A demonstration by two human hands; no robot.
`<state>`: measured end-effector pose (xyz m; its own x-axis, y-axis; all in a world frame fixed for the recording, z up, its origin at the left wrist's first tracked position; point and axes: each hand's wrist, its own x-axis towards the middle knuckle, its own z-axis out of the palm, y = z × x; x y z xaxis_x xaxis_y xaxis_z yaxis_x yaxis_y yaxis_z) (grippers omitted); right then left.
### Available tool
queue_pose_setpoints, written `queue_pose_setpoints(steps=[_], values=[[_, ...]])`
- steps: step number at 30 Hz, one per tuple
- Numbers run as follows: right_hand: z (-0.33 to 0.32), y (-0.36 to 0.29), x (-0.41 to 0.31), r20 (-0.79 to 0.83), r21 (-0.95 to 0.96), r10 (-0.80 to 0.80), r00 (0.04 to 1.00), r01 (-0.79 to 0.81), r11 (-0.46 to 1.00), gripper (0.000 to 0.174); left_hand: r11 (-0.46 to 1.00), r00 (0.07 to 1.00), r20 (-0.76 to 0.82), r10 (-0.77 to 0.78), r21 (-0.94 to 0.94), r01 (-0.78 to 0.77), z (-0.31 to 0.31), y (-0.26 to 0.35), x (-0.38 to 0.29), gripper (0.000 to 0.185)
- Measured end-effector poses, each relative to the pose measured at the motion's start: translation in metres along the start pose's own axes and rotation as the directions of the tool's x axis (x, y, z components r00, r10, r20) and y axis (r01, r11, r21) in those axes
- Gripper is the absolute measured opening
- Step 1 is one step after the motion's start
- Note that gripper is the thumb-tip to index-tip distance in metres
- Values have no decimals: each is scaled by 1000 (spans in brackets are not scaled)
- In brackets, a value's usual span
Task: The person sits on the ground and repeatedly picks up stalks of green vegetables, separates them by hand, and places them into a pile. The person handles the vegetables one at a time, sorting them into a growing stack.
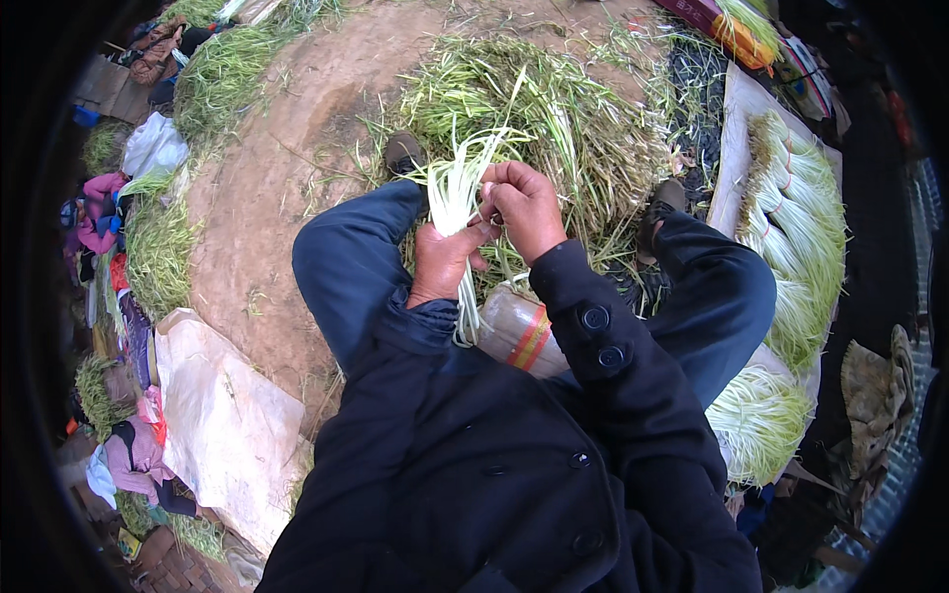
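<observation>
A small bunch of pale blanched chives or similar leafy stalks is held in my left hand, white stems pointing up and thin ends hanging below the wrist. Close beside it, my right hand has its thumb and forefinger brought together by the bunch; whether a stalk is pinched there I cannot tell. Beyond both hands, between my shoes, lies a large heap of untrimmed green stalks with brownish ends on the right. Beneath my right forearm is a rounded object wrapped in clear tape with a red and yellow band.
On my right, tied bundles of pale stalks rest on a light sheet, with another pile nearer. Bare earth and a whitish sheet lie left. People sit farther left among green heaps.
</observation>
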<state>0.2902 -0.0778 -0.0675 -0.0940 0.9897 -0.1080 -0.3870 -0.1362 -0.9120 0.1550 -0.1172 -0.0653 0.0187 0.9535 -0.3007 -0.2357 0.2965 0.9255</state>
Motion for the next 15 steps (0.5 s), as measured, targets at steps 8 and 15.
queue_pose_setpoints(steps=[8,15], values=[[22,39,-39,94,-42,-19,995,23,999,40,967,998,-58,26,-251,-40,-31,10,0,17],[18,39,-55,255,-629,-106,961,248,737,28,960,985,-171,38,-266,-83,-71,71,-1,13]])
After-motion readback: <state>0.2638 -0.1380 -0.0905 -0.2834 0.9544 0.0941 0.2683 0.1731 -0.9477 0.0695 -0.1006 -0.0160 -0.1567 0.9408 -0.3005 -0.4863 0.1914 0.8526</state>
